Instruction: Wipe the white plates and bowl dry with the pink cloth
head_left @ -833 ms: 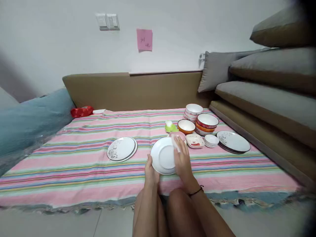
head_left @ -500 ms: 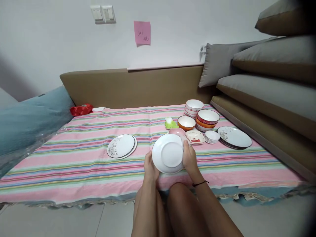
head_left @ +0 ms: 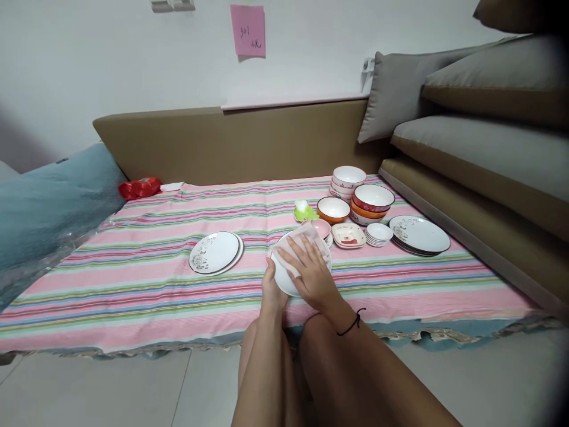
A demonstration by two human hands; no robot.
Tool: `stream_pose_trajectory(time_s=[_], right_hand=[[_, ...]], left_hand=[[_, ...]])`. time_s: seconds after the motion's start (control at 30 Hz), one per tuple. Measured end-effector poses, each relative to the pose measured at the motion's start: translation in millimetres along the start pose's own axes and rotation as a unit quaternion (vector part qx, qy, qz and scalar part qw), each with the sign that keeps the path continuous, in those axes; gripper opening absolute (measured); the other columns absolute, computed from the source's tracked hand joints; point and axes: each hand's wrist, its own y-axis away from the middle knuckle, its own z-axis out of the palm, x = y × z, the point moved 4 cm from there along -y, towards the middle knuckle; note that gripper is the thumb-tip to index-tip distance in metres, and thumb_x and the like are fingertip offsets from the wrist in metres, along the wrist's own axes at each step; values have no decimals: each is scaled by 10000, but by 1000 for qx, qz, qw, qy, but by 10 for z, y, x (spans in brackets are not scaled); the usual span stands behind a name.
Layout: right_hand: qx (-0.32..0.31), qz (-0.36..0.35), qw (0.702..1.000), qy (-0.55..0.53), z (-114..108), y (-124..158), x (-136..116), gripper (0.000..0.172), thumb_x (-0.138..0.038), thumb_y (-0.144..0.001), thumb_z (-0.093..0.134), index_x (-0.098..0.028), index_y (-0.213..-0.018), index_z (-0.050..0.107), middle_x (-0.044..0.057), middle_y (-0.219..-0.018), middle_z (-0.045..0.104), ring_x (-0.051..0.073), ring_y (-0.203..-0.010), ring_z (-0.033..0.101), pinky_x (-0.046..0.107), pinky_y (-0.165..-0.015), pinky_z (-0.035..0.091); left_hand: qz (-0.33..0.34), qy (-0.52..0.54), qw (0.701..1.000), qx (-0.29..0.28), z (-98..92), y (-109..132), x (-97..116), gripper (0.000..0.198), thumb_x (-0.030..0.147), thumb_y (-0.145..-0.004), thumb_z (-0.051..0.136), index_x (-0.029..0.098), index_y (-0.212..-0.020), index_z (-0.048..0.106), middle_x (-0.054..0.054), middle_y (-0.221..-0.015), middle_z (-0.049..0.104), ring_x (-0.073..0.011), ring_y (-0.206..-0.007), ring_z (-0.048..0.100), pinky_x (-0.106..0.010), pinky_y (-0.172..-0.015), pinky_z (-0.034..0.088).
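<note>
— Where's my right hand [head_left: 313, 276]?
— Flat, fingers spread, pressing a cloth [head_left: 297, 245] onto the plate [head_left: 279, 277].
— And my left hand [head_left: 272, 295]?
— Pinching the plate's lower rim, I'd say to brace it against that press. The plate tilts toward me over the striped cover [head_left: 133, 296], with the bowls [head_left: 373, 198] off to the right.

- Low tan bed platform [head_left: 444, 204] in front of me, covered by a pink striped cloth [head_left: 178, 296]
- Left-centre: two stacked white floral plates [head_left: 216, 252]
- Far left corner: crumpled red bag [head_left: 138, 187], flat white bit [head_left: 171, 186] just beside it
- Right cluster, close together: green leaf-shaped dish [head_left: 306, 212], small pink bowl [head_left: 320, 228], orange bowl with white inside [head_left: 333, 209], stack of red and orange bowls [head_left: 372, 201], stack of white red-patterned bowls [head_left: 348, 179], square red-print dish [head_left: 348, 235], pile of small white saucers [head_left: 379, 233]
- Far right: another stack of floral plates [head_left: 419, 234]
</note>
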Motion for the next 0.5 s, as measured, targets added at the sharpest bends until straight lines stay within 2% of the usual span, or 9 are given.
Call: stream_pose_trajectory(time_s=[0.07, 0.13, 0.2, 0.27, 0.4, 0.43, 0.5], right_hand=[[53, 63, 997, -5, -30, 35, 108, 512, -306, -1008, 341, -275, -1516, 402, 25, -1618, 294, 294, -1514, 158, 565, -1205, 182], [123, 144, 981, -40, -67, 64, 274, 511, -324, -1026, 292, -227, -1516, 398, 66, -1596, 338, 269, -1495, 229, 543, -1202, 220], [159, 188, 966, -82, -83, 57, 385, 515, -327, -1037, 247, -198, -1513, 395, 86, -1560, 398, 238, -1466, 300, 509, -1198, 263], [146, 177, 969, -90, -91, -1, 374, 512, -327, -1036, 246, -208, -1509, 402, 75, -1554, 411, 237, -1466, 299, 517, -1202, 248], [55, 65, 995, -42, -123, -146, 131, 463, -335, -1011, 353, -289, -1447, 499, 2, -1551, 422, 277, -1492, 223, 564, -1215, 128], [49, 58, 996, -38, -143, -162, 103, 455, -338, -1006, 364, -294, -1432, 519, 0, -1533, 448, 278, -1482, 244, 558, -1214, 126], [75, 93, 991, -55, -199, -156, 147, 460, -359, -1006, 355, -271, -1417, 541, 26, -1491, 498, 272, -1438, 329, 527, -1207, 173]], left_hand=[[-9, -10, 1000, -9, 9, 3, -30, 550, 547, -956, 455, 139, -1276, 639, -133, -1251, 698, -289, -1358, 503, -425, -1160, 379], [-9, -24, 1000, -17, 7, 2, -51, 578, 582, -924, 501, 120, -1231, 662, -153, -1236, 701, -315, -1340, 518, -443, -1136, 408], [6, -41, 999, -20, -7, -5, -56, 583, 586, -879, 581, 111, -1204, 672, -164, -1221, 705, -336, -1316, 538, -455, -1111, 433], [19, -58, 998, -18, -27, -17, -58, 577, 562, -839, 655, 107, -1193, 674, -166, -1196, 715, -346, -1292, 559, -457, -1093, 450], [20, -67, 997, -14, -57, -36, -80, 556, 530, -794, 720, 113, -1160, 686, -152, -1124, 743, -344, -1249, 595, -452, -1073, 468], [17, -64, 998, -14, -62, -36, -86, 560, 537, -792, 719, 115, -1158, 687, -151, -1119, 745, -344, -1241, 601, -454, -1070, 471], [11, -64, 998, -19, -68, -32, -92, 587, 561, -798, 702, 113, -1177, 680, -155, -1140, 737, -348, -1236, 604, -461, -1066, 474]])
